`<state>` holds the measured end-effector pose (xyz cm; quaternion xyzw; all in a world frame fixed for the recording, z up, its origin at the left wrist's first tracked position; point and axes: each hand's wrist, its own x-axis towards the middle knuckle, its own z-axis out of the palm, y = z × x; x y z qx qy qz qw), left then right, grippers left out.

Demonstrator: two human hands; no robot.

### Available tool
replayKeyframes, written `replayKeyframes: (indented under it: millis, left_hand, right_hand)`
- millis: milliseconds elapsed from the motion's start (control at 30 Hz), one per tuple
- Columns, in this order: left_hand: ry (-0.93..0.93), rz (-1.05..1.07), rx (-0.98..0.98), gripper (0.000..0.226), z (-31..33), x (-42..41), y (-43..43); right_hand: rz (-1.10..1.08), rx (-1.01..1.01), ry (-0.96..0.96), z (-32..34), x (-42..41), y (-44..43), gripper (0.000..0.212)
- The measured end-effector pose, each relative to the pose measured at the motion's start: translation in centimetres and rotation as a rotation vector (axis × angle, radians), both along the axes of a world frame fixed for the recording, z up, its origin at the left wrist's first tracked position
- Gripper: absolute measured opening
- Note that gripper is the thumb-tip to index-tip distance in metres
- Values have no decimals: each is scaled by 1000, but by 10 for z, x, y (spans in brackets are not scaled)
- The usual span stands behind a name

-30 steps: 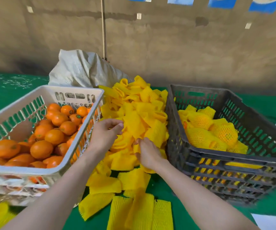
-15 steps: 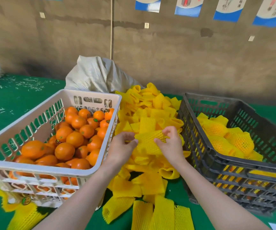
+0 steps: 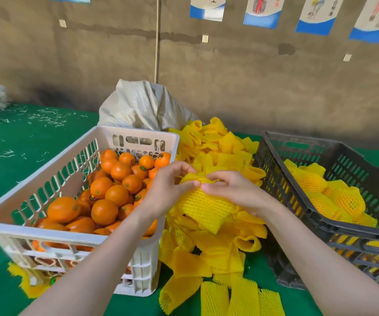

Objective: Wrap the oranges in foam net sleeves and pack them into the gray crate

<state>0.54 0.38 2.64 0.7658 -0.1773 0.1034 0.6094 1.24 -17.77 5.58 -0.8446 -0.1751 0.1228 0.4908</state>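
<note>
foam net sleeve point(image 3: 204, 206) pinched between left hand point(image 3: 169, 190), right hand point(image 3: 234, 190)

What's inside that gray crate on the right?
The gray crate holds wrapped oranges in yellow foam net sleeves. Its near wall and the top layer hide whatever lies beneath.

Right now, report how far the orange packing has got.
Done: a handful of sleeved oranges lie in the gray crate, which has plenty of room. In hand: left hand and right hand pinch the top edge of one yellow foam net sleeve above the sleeve pile; no orange shows in it. Left: the white crate holds many bare oranges, so most of the job remains.
</note>
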Motion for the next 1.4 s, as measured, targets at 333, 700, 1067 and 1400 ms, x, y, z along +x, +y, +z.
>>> replayKeyframes:
  millis: [333, 700, 1067, 1400]
  left_hand:
    - [469, 197, 761, 21, -36, 46, 103]
    - [391, -155, 1393, 67, -84, 50, 76]
    - [326, 87, -214, 57, -28, 47, 87]
    - [401, -146, -667, 61, 22, 6, -13]
  right_hand:
    - [-83, -146, -386, -26, 19, 86, 19]
    - [-11, -150, -245, -45, 27, 103, 23]
    - [-136, 451, 55, -27, 7, 45, 34]
    - [37, 734, 371, -18, -26, 18, 32]
